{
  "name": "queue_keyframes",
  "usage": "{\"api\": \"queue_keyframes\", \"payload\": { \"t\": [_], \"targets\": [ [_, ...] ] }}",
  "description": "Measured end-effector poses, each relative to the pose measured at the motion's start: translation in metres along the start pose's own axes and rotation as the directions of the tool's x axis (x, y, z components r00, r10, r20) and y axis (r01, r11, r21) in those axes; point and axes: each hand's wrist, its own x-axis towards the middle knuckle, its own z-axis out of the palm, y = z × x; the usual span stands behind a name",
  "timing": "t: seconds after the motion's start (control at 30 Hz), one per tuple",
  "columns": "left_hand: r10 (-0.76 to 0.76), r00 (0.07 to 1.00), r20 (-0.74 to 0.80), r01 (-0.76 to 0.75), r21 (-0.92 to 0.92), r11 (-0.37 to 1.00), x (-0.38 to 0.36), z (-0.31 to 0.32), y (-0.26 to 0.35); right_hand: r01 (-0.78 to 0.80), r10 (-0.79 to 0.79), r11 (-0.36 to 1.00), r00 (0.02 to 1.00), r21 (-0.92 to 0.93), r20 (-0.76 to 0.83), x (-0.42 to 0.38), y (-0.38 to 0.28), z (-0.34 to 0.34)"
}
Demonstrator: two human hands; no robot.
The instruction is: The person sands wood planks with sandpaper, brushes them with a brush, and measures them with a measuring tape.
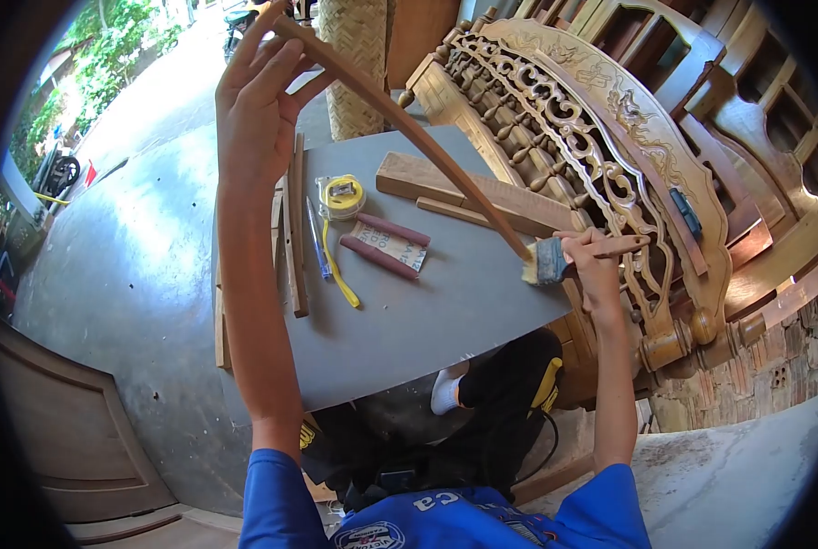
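A long thin wooden strip [400,119] slants down across the view, its upper end in my raised left hand [258,105], with the fingers closed around it. My right hand [595,274] grips the wooden handle of a paintbrush [548,263]. The brush's bristles touch or nearly touch the strip's lower end, over the right edge of the grey table [409,339]. On the table lie a yellow tape measure [342,197], a blue-handled screwdriver [319,240], rolled sandpaper [387,245], wooden blocks [473,190] and narrow wood strips [295,229].
Carved wooden panels [601,137] lean at the right beside the table, with a blue tool [685,212] on one. A woven column [358,73] stands behind the table. A panelled wooden piece [70,421] lies at the lower left.
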Motion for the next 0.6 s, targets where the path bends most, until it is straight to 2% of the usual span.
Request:
{"api": "queue_keyframes", "payload": {
  "t": [0.03,0.17,0.27,0.37,0.47,0.53,0.6],
  "targets": [
    [0.011,1.0,-0.012,-0.011,-0.007,1.0,0.0,0.002,-0.001,0.01,-0.009,0.999,1.0,-0.042,0.012,0.002,0.003,-0.004],
    [0.114,0.983,-0.143,-0.085,0.197,0.977,-0.009,0.019,-0.004,-0.037,0.054,0.984,0.994,-0.175,0.097,0.006,-0.016,-0.001],
    [0.158,0.968,-0.194,-0.091,0.314,0.945,-0.011,0.03,0.004,0.037,-0.001,0.961,0.991,-0.275,0.131,0.007,-0.018,0.002],
    [0.153,0.98,-0.125,-0.121,0.233,0.965,-0.008,0.024,0.004,-0.002,0.034,0.971,0.991,-0.241,0.127,0.01,-0.022,-0.006],
    [0.128,0.991,-0.036,-0.122,0.138,0.983,-0.008,0.018,0.007,0.022,-0.004,0.968,0.997,-0.25,0.073,0.015,-0.016,-0.012],
    [0.12,0.993,0.007,-0.12,0.049,0.992,-0.007,0.017,0.009,0.066,-0.047,0.985,0.991,-0.159,0.122,0.013,-0.006,-0.003],
    [0.111,0.994,0.017,-0.112,0.081,0.99,-0.005,0.015,0.01,0.064,-0.056,0.996,0.99,-0.059,0.13,0.012,-0.01,0.011]
  ]
}}
